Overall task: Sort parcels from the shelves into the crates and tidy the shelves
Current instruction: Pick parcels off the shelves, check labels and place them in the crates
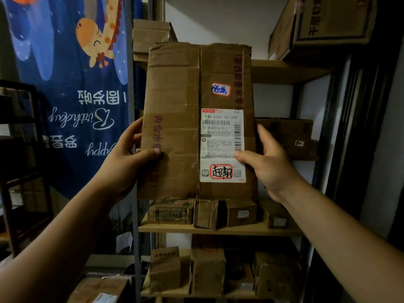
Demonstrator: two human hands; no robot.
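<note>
Both hands clamp one flat parcel upright at frame centre — left hand on its left edge, right hand on its right, before the shelves.

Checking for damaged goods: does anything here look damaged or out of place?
The cardboard parcel held by the left hand and right hand is creased and dented, with a crumpled top edge. Lettering on the blue banner reads backwards.
</note>
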